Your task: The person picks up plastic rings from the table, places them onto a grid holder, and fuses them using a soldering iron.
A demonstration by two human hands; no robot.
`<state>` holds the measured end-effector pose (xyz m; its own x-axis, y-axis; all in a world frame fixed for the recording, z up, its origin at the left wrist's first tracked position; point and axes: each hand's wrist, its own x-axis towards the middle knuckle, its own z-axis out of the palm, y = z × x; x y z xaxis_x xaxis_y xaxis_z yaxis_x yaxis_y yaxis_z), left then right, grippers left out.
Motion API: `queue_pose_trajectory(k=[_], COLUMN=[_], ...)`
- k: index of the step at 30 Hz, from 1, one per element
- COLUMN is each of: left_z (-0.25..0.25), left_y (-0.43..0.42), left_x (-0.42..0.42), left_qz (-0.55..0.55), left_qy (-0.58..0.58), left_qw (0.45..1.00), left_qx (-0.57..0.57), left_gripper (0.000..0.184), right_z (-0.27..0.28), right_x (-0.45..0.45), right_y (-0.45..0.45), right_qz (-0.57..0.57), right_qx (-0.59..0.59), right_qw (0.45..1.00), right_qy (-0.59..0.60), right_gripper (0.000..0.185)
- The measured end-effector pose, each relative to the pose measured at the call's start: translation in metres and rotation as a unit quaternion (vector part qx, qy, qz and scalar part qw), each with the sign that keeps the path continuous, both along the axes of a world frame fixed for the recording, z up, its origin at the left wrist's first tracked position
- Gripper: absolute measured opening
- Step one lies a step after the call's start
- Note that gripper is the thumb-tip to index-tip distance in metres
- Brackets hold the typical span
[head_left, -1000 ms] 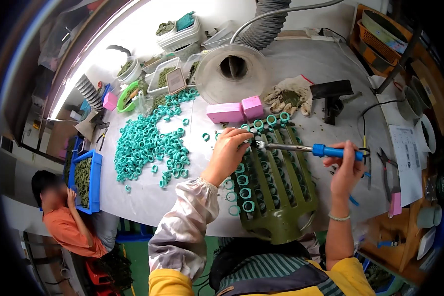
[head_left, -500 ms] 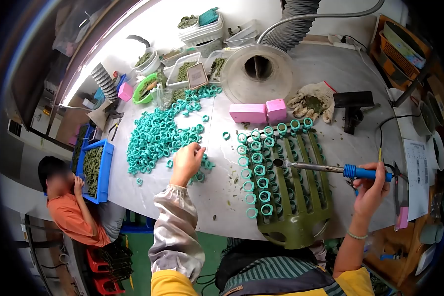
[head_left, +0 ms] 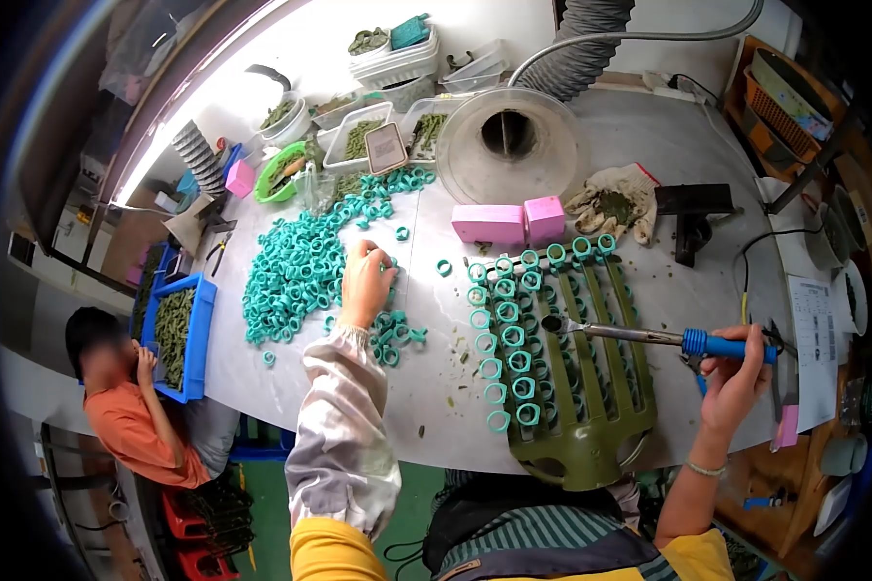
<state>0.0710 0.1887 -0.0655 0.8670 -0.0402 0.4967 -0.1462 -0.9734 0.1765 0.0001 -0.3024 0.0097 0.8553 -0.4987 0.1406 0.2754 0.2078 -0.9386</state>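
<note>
My left hand [head_left: 366,283] reaches over the right part of a pile of small teal rings [head_left: 293,281], fingers bent and closing at the tips on a teal ring that shows only in part. Wrapped around the blue handle of a soldering iron [head_left: 719,347] is my right hand [head_left: 731,387]. The iron's dark, broad tip rests over an olive-green slotted frame [head_left: 581,441], though I cannot tell if it touches. Teal rings [head_left: 513,336] line the frame's left and far sides in rows. More rings show between its bars.
Behind the frame lie pink blocks [head_left: 489,224], a stained glove [head_left: 615,198] and a clear funnel hood [head_left: 465,145]. Tubs of green parts [head_left: 358,145] stand at the back. On the left, a person in an orange shirt [head_left: 140,436] sits beside a blue bin [head_left: 202,334].
My left hand has moved forward, farther over the ring pile, with its fingertips now at a ring. The right hand and soldering iron have barely shifted.
</note>
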Motion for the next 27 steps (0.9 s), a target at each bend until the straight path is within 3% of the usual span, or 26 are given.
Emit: queue_pose_trajectory(k=[5, 12, 15, 19, 27], left_z=[0.028, 0.067, 0.066, 0.044, 0.030], left_y=[-0.045, -0.154, -0.178, -0.188, -0.200], left_x=[-0.035, -0.068, -0.063, -0.048, -0.039], left_qz=[0.048, -0.154, -0.190, -0.215, -0.212], left_qy=[0.111, 0.192, 0.214, 0.082, 0.087], left_qw=[0.945, 0.868, 0.861, 0.950, 0.954], left_qx=[-0.305, -0.431, -0.420, -0.212, -0.194], left_gripper=[0.019, 0.027, 0.026, 0.031, 0.029], right_z=[0.000, -0.007, -0.011, -0.020, -0.031], right_x=[-0.002, 0.002, 0.003, 0.006, 0.014], right_y=[-0.003, -0.003, -0.005, -0.004, 0.012], right_qz=[0.011, 0.019, 0.024, 0.033, 0.068], right_qx=[-0.007, -0.002, 0.000, 0.012, 0.018], right_qw=[1.000, 1.000, 1.000, 0.999, 0.997], right_qy=[0.000, 0.003, -0.005, -0.005, -0.013], right_gripper=[0.036, 0.037, 0.036, 0.034, 0.035])
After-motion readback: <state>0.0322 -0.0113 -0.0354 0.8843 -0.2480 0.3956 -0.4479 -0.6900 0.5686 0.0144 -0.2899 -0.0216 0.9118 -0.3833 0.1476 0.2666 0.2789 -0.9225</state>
